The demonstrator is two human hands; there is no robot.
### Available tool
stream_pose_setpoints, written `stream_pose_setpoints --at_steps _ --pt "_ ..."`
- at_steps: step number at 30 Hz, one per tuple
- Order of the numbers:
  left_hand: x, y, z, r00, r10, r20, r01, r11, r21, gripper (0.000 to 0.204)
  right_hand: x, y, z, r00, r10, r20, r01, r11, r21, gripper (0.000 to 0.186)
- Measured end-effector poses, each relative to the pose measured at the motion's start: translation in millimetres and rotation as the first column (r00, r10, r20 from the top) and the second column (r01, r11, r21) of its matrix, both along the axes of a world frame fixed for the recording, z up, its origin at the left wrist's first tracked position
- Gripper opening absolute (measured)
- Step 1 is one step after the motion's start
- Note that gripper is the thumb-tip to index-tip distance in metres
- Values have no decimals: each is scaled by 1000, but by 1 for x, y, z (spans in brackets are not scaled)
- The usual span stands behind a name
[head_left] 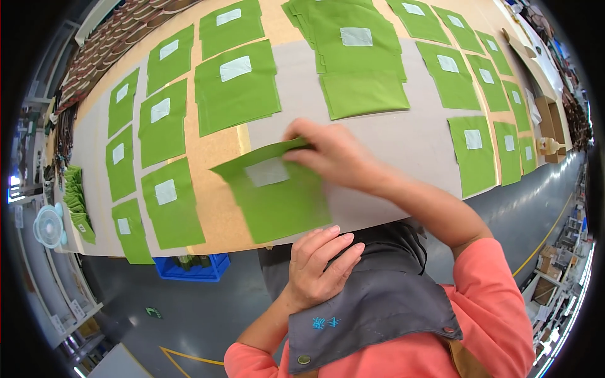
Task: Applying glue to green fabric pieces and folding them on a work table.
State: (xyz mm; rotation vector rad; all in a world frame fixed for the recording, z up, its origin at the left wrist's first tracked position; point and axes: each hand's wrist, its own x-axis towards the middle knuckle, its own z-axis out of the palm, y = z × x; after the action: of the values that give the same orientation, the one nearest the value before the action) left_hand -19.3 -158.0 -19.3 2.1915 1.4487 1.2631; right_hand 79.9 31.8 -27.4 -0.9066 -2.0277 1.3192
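Note:
My right hand [324, 154] pinches the top edge of a green fabric piece [280, 214] with a pale rectangular patch [265, 172]; the piece is blurred and its upper edge is raised off the table. My left hand [321, 264] is just below the piece, by the table's front edge, fingers apart and slightly bent, with nothing visible in it. A stack of green pieces [359, 94] lies beyond my right hand, and similar patched pieces [164, 208] lie in rows to the left and right [469, 164].
The wide table [384, 157] curves across the view. At its left end are folded green pieces [74, 192] and a small fan [50, 223]; at its right end, a cardboard box [551, 113] and a bottle [549, 146]. A blue crate [192, 271] sits below the front edge, with shelving at both sides.

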Motion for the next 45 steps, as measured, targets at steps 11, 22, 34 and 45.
stream_pose_setpoints --at_steps 11,22,34,45 --pt "1 20 1 994 -55 -98 43 992 -121 30 148 2 22 923 -121 365 227 937 -265 30" --pt "4 14 -21 924 -186 -334 122 972 -202 58 181 -103 -2 838 -49 544 -322 760 565 60" --pt "9 16 -8 974 -183 -135 147 959 -244 41 193 -104 7 954 -75 291 -75 878 472 31" --pt "18 79 8 877 331 349 -8 735 -678 30 162 -49 22 923 -339 181 331 941 72 20"
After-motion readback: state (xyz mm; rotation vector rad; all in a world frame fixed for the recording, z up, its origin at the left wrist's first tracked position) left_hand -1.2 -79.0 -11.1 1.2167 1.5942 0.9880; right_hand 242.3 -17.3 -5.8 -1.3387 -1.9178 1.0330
